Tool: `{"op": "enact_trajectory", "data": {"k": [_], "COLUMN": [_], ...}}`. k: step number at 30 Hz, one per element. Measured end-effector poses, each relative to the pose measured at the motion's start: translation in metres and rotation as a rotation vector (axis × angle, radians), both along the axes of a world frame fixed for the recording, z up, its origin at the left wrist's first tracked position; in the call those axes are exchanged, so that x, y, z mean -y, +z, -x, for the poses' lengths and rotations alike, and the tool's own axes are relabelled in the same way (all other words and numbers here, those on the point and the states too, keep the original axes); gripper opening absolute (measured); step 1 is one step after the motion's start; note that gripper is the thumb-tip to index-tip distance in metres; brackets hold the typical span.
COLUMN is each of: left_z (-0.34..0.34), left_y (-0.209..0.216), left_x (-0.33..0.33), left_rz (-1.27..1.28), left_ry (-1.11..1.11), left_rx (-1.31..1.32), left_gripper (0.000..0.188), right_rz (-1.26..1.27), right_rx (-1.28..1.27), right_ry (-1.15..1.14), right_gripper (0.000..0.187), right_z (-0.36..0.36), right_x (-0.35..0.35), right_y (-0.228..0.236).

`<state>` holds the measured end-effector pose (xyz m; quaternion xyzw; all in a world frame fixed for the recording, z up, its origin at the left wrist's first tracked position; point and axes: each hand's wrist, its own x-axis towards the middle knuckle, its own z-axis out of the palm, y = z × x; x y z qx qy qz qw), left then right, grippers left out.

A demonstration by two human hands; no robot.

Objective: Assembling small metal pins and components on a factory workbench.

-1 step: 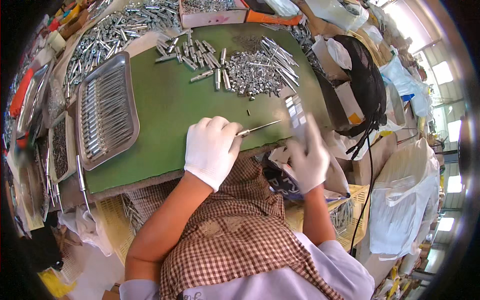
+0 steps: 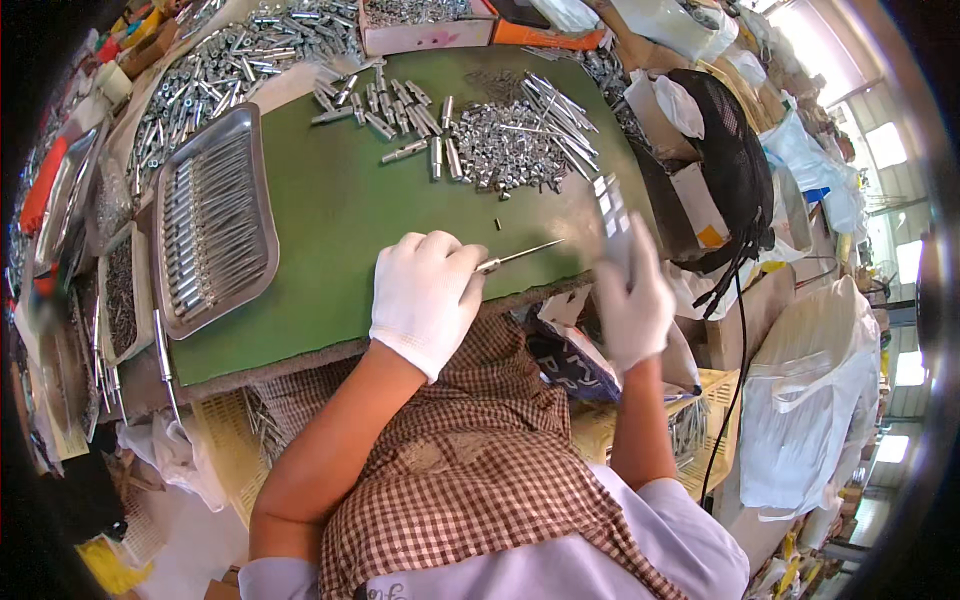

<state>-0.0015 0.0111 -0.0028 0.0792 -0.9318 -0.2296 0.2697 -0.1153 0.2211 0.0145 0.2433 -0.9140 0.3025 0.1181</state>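
My left hand [image 2: 425, 285], in a white glove, rests on the green work surface [image 2: 330, 210]. Its fingers are closed around a slim metal piece with a pointed shaft [image 2: 528, 251], which points to the right; its back end is hidden in the glove. My right hand [image 2: 637, 305], also gloved, is raised at the table's right edge and blurred by motion. It grips a flat grey bar with bright square patches [image 2: 613, 218], whose exact kind I cannot make out. A tiny dark pin [image 2: 498, 224] lies just beyond the pointed piece.
On the left, a metal tray [image 2: 272, 235] holds a row of pointed pieces with silver cylinders. Small metal nuts or collars [image 2: 508, 145] are heaped at the back, beside thin rods [image 2: 560, 120] and silver cylinders [image 2: 400, 105]. A black mesh bag [image 2: 722, 150] stands at right.
My right hand, with the grey bar, has shifted slightly to the right and upward, away from the pointed piece. My left hand stays nearly still.
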Motion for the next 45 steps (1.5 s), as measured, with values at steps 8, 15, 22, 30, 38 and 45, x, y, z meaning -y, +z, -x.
{"op": "enact_trajectory", "data": {"k": [8, 15, 22, 30, 38, 45], "left_z": [0.01, -0.019, -0.088, -0.08, -0.084, -0.085], "left_y": [0.012, 0.045, 0.064, 0.027, 0.023, 0.024], "left_x": [-0.003, 0.051, 0.278, 0.344, 0.347, 0.333], "left_rz": [0.212, 0.191, 0.282, 0.389, 0.407, 0.344], "left_ry": [-0.037, 0.009, 0.504, 0.393, 0.413, 0.481], "left_rx": [0.094, 0.226, 0.076, 0.277, 0.268, 0.32], "left_gripper": [0.007, 0.011, 0.014, 0.016, 0.014, 0.017], "right_rz": [-0.256, 0.014, -0.047, -0.024, -0.041, -0.022], "right_rx": [-0.476, -0.261, -0.293, -0.271, -0.289, -0.283], "right_ry": [-0.119, 0.176, 0.165, 0.11, 0.116, 0.111], "right_gripper": [0.043, 0.023, 0.02, 0.018, 0.018, 0.017], "right_z": [0.086, 0.047, 0.044, 0.041, 0.04, 0.041], "right_x": [0.009, 0.049, 0.057, 0.057, 0.058, 0.056], "right_y": [0.009, -0.024, -0.026, -0.026, -0.025, -0.026]}}
